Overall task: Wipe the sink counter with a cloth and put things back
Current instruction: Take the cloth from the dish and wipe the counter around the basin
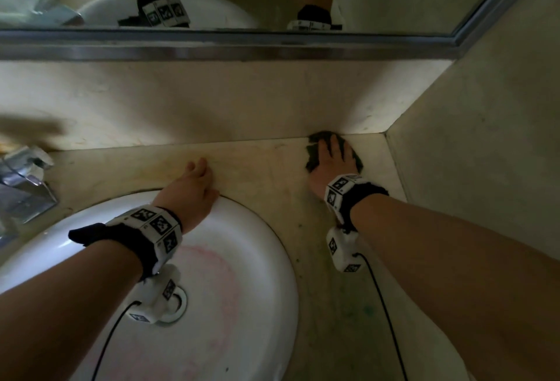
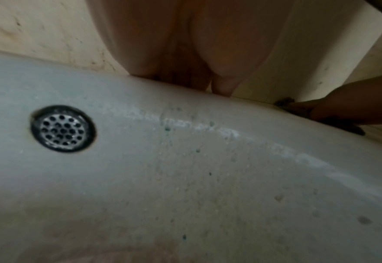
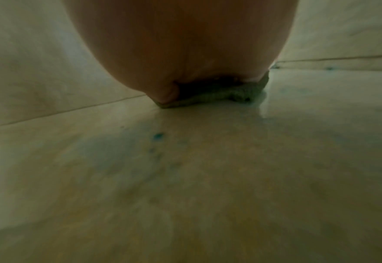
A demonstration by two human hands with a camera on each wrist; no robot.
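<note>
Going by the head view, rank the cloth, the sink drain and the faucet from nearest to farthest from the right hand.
1. cloth: directly under the right hand, in the counter's back right corner.
2. sink drain: in the basin, down to the left, partly hidden by the wrist camera.
3. faucet: far left edge of the view.

Dim greenish light, brighter patches on the back wall, soft blur in both wrist views, wide-angle bending at edges

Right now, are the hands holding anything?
Nothing is gripped. The right hand presses flat on the dark green cloth; the left hand rests bare beside the white sink.
</note>
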